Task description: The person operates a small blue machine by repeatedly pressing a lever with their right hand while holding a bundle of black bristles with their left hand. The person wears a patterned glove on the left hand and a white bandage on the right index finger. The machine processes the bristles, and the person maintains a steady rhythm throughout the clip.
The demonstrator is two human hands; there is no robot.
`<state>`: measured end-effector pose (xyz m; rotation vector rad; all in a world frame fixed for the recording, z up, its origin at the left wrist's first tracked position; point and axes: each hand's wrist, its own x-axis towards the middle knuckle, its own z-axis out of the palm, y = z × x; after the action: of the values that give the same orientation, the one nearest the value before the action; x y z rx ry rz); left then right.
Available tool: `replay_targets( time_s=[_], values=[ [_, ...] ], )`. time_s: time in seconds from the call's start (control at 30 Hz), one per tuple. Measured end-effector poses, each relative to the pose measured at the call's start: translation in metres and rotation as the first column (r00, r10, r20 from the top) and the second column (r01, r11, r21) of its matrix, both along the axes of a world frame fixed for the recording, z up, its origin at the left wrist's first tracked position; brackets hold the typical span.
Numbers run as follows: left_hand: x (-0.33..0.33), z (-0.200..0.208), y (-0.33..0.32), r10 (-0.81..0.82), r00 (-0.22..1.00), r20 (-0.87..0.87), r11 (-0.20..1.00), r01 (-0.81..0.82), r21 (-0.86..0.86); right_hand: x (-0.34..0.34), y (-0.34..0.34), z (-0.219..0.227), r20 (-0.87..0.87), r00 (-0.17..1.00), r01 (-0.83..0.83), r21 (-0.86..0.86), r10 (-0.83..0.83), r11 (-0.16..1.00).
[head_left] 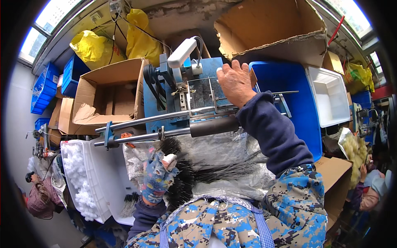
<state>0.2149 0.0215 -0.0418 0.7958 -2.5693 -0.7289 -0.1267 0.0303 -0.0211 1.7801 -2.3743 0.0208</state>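
My left hand [158,175] wears a blue patterned cloth glove with worn fingertips. Its fingers are closed beside a dense bundle of black bristles [184,182]; what they pinch is hidden. Thin wire stems [227,171] run rightward from the bristles across a silvery sheet [211,151] over my lap. My bare right hand [237,84], one finger wrapped in white, reaches over the right end of a blue bench machine [165,120]. Its fingers are slightly apart and bend downward at the tips. A thin metal rod [285,91] passes by this hand, and the machine's wire frame [201,93] lies left of it.
Two steel rails [144,139] cross before me, one with a dark sleeve [214,127]. Left are a cardboard box [136,99] and a white bin [109,182] with white tufts. A blue bin [295,111], a white tray [331,97] and a large carton [273,29] stand right.
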Motion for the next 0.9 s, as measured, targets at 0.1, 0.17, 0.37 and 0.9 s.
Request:
replay_targets(
  time_s=[0.1, 0.17, 0.37, 0.9],
  values=[
    [-0.002, 0.002, -0.002, 0.134, 0.974, -0.184, 0.984, -0.109, 0.142, -0.005, 0.000, 0.004, -0.001, 1.000, -0.012, 0.185, 0.012, 0.983],
    [0.012, 0.002, 0.003, 0.454, 0.836, -0.309, 0.823, -0.260, 0.505, 0.008, 0.019, 0.024, 0.079, 0.990, -0.126, 0.131, 0.116, 0.983],
    [0.009, 0.008, 0.002, 0.510, 0.780, -0.363, 0.718, -0.155, 0.678, 0.078, 0.097, 0.049, 0.458, 0.781, -0.395, -0.164, 0.425, 0.904],
    [0.038, -0.049, -0.029, 0.068, 0.950, 0.305, 0.992, -0.031, -0.123, 0.044, -0.009, 0.018, 0.263, 0.932, -0.151, -0.347, 0.251, 0.926]
  ],
)
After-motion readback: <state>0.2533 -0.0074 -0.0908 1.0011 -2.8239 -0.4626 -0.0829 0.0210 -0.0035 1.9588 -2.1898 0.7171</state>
